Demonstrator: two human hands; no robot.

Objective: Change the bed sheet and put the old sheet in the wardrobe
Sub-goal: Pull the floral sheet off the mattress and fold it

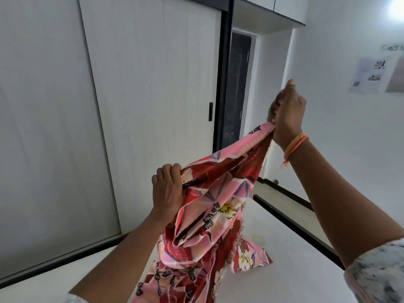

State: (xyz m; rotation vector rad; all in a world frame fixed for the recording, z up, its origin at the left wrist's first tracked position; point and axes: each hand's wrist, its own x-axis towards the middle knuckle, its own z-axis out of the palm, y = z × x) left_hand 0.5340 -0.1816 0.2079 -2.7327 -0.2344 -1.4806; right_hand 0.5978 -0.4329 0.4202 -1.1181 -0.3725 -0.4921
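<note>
Your sleeve and forearms fill the near edge, and between them the sheet hangs bunched over the bare mattress. Taking the sheet as landmark: your left hand clutches its left edge in a closed fist; your right hand, higher and to the right, pinches a corner, fingers curled round it. The lower folds trail down onto the mattress. Behind the sheet, to the left, the wardrobe stands with its sliding door shut.

I judge the risks to be these: the small pinch of cloth in your right grip may slip if you shake hard, and the trailing folds may twist or drag, so the fold comes out uneven.
</note>
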